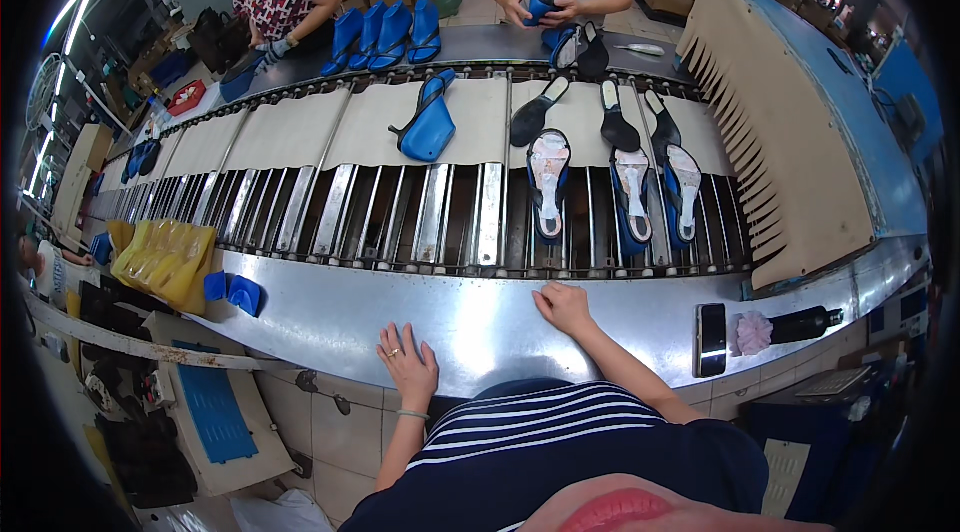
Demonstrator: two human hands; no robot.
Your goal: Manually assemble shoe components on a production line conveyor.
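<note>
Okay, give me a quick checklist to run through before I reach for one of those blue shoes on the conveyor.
1. Left hand free: ok, flat on the metal ledge, holding nothing.
2. Right hand free: ok, resting at the ledge's far edge, empty.
3. Shoes within reach: ok, probably; three sole-up blue shoes lie on the rollers just beyond the right hand.
4. Path clear: ok, nothing lies between the hands and those shoes.
5. Co-workers clear: ok; the hands of the person opposite stay on the far side.
6. Belt moving or stopped: cannot tell.
</note>
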